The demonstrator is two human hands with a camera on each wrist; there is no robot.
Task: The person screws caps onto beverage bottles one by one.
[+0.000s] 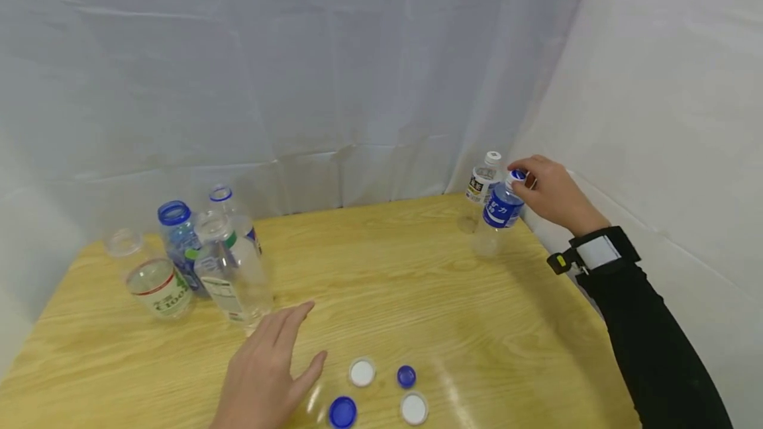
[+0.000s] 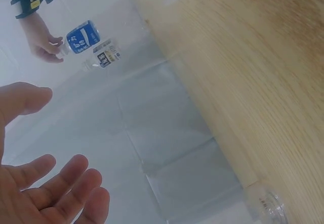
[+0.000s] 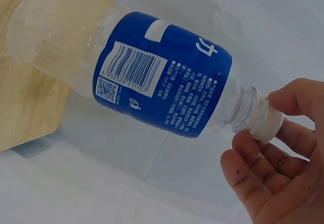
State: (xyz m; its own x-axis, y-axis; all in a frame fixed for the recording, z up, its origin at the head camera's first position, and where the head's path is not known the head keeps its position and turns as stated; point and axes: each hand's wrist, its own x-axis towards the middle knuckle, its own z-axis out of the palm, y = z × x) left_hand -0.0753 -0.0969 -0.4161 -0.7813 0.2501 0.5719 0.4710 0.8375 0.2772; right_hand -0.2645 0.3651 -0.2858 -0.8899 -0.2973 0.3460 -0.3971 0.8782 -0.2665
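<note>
My right hand pinches the white cap of a clear plastic bottle with a blue label, at the table's far right. In the right wrist view the thumb and fingertips lie around this cap, and a barcode shows on the label. Just behind stands a second clear bottle with a white cap and a black-and-white label. Over the near left of the table my left hand is held with its fingers spread apart from the thumb, holding nothing. Its palm side shows in the left wrist view.
Open-mouthed bottles stand at the left: a pale-labelled one, a blue one and clear ones. Two white caps and two blue caps lie near the front of the wooden table. White sheeting hangs behind.
</note>
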